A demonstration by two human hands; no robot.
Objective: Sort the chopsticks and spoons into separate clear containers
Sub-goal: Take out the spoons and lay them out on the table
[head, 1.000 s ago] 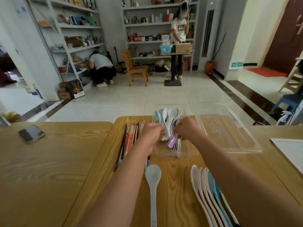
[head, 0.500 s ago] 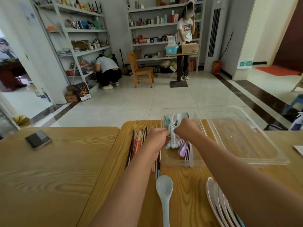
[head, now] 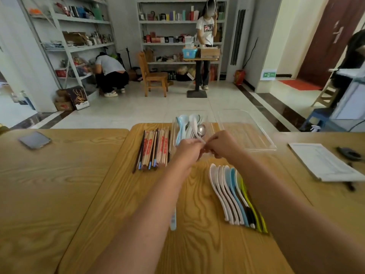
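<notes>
Left hand [head: 187, 149] and right hand [head: 223, 145] are together pinching a white spoon [head: 197, 131] over the clear container [head: 173, 135]. The red print on the chopsticks [head: 156, 149] beside them is proving unreadable.

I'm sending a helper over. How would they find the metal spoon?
On the wooden table, look at the narrow clear container at its far edge. Among the pale plastic spoons inside, the metal spoon is the only shiny silver one.
</notes>
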